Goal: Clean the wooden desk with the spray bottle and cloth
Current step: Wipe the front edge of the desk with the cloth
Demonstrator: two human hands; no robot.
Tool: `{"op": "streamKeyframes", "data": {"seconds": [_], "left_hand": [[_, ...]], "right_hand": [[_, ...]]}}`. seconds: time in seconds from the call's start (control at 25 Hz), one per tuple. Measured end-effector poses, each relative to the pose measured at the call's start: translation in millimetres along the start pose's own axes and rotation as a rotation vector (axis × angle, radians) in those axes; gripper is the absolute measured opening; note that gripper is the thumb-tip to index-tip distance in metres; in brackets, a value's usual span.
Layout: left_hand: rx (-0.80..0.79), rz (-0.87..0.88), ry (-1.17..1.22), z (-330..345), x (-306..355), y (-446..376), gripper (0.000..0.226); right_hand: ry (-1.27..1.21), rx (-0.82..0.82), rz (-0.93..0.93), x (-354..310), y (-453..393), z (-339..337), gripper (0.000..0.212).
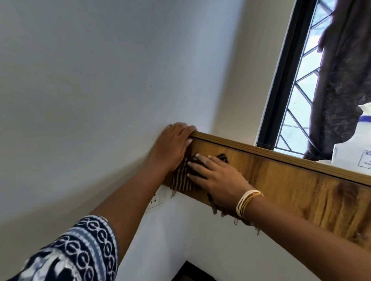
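Observation:
The wooden desk (293, 190) shows its front panel and top edge, seen from low down and tilted. A dark striped cloth (183, 180) with fringe lies flat against the panel near the desk's left corner. My right hand (218, 179), with bangles on the wrist, presses on the cloth with fingers spread. My left hand (174, 145) rests over the desk's left corner by the wall, fingers together, gripping the edge. The white spray bottle (360, 147) with a blue nozzle stands on the desk top at the far right, partly cut off.
A white wall (88, 81) runs along the left. A white wall socket (159, 198) sits just under the desk corner. Behind the desk is a black-framed window (285, 74) with a grille and a dark curtain (350, 63). Floor shows at the bottom.

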State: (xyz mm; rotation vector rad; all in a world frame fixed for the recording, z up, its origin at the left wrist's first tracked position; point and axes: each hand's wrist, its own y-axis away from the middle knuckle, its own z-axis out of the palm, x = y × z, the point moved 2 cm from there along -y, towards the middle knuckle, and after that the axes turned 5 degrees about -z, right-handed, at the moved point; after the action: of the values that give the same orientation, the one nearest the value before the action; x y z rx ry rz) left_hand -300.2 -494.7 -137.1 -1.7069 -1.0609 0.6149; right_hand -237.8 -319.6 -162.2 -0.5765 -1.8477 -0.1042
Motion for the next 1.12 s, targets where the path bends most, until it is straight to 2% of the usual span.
{"op": "streamKeyframes", "data": {"seconds": [0.04, 0.12, 0.2, 0.28, 0.36, 0.44, 0.52, 0.6, 0.72, 0.84, 1.0, 1.12], "left_hand": [[0.010, -0.006, 0.003, 0.2, 0.2, 0.5, 0.032], [0.011, -0.017, 0.022, -0.7, 0.8, 0.0, 0.033], [0.013, -0.006, 0.024, -0.5, 1.6, 0.4, 0.033], [0.027, 0.005, 0.021, 0.0, 1.4, 0.2, 0.033], [0.031, 0.011, 0.014, 2.7, 0.9, 0.4, 0.035], [0.009, 0.005, 0.002, 4.5, 1.8, 0.6, 0.035], [-0.006, -0.012, 0.007, 2.5, 0.7, -0.9, 0.035], [-0.001, -0.015, 0.011, -1.3, 1.8, 0.0, 0.034], [0.020, -0.023, -0.012, -5.0, 12.7, 3.7, 0.037], [-0.011, -0.051, -0.010, -6.4, 13.8, 4.5, 0.043], [-0.064, -0.092, -0.005, -9.6, 9.8, 7.2, 0.047], [-0.138, -0.110, -0.262, -15.1, 16.6, 16.4, 0.061]], "right_hand": [[-0.005, -0.049, -0.087, -4.3, 0.9, 1.5, 0.054], [0.013, -0.023, -0.136, 3.5, 8.0, -2.8, 0.050], [0.042, 0.076, 0.022, 28.5, 12.1, -8.8, 0.050], [0.068, 0.167, 0.266, 48.2, 13.5, -18.0, 0.053], [0.067, 0.204, 0.408, 39.1, 12.0, -17.3, 0.055], [0.053, 0.149, 0.312, 10.1, 15.8, -7.1, 0.059], [0.029, 0.020, 0.094, -16.1, 29.8, 4.5, 0.072], [0.030, -0.010, 0.036, -10.6, 41.7, 1.9, 0.066], [0.100, 0.116, 0.253, 33.6, 28.7, -17.1, 0.046], [0.071, 0.113, 0.337, 48.7, -2.4, -29.9, 0.039], [-0.003, 0.124, 0.492, 46.2, 18.7, -29.5, 0.051], [0.066, 0.167, 0.635, 56.1, 80.7, -29.2, 0.057]]}}
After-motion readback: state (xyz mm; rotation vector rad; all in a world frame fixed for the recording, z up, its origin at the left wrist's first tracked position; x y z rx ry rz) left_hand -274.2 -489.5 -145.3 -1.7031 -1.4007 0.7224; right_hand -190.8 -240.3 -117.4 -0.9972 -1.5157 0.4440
